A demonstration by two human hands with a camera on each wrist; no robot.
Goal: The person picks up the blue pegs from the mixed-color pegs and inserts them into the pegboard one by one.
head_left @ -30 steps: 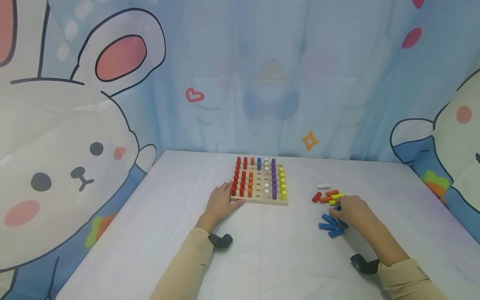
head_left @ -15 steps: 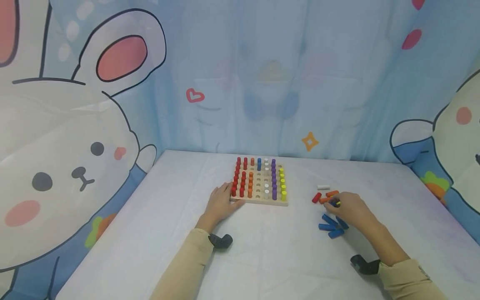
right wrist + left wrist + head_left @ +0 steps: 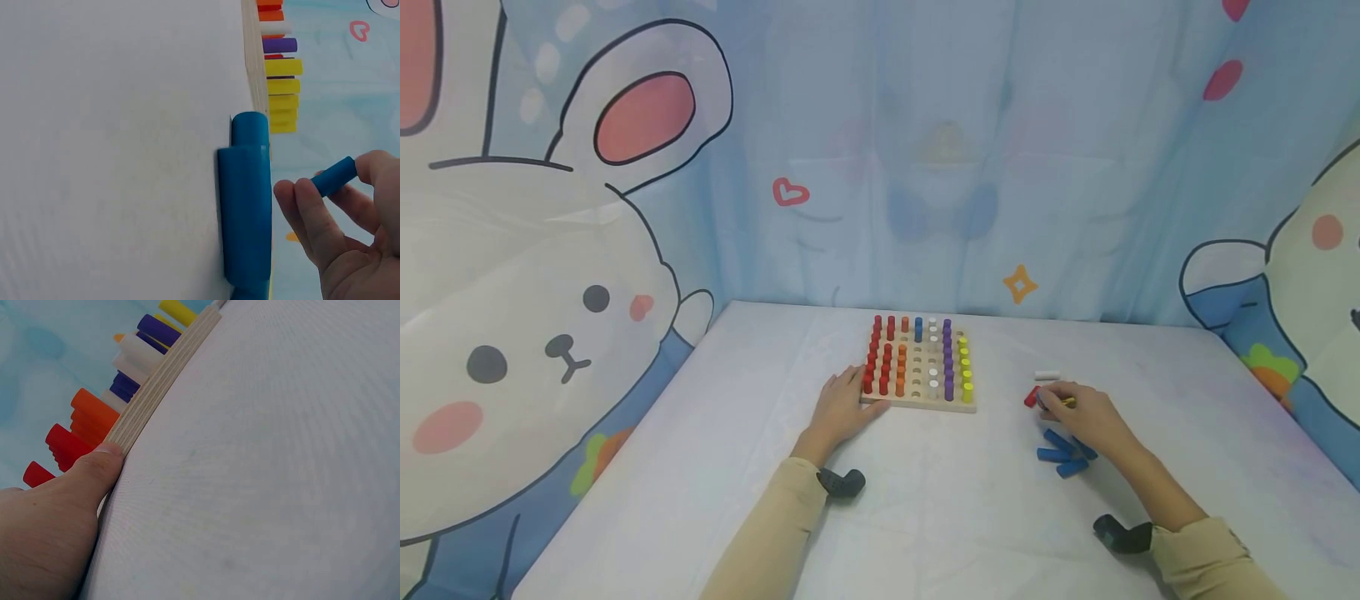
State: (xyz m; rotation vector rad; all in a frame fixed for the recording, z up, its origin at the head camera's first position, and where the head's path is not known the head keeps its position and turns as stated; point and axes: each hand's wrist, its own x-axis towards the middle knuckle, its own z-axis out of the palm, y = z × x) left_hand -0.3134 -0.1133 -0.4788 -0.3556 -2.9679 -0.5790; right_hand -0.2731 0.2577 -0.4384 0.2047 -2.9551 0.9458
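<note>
My right hand point(image 3: 1093, 414) pinches a small blue peg point(image 3: 334, 177) between thumb and fingertips, above the loose pegs on the table. A wooden pegboard point(image 3: 925, 404) stands to the left with rows of red, orange, blue, white, purple and yellow pegs upright in it. At its front left corner rests my left hand point(image 3: 838, 412), thumb against the front edge and the other fingers along the left side. The left wrist view shows that thumb point(image 3: 100, 469) pressing the board's edge. The blue row of the board has several bare holes.
Several blue pegs point(image 3: 1055, 455) lie loose in front of my right hand. A red peg point(image 3: 1032, 396) and a white peg point(image 3: 1047, 376) lie beside and behind it. Yellow shows beneath the hand. A patterned cloth point(image 3: 872, 150) hangs behind the table.
My right hand has lifted a blue peg from the loose pile and moved back and left with it, covering the orange pegs. The left hand stays at the board's corner.
</note>
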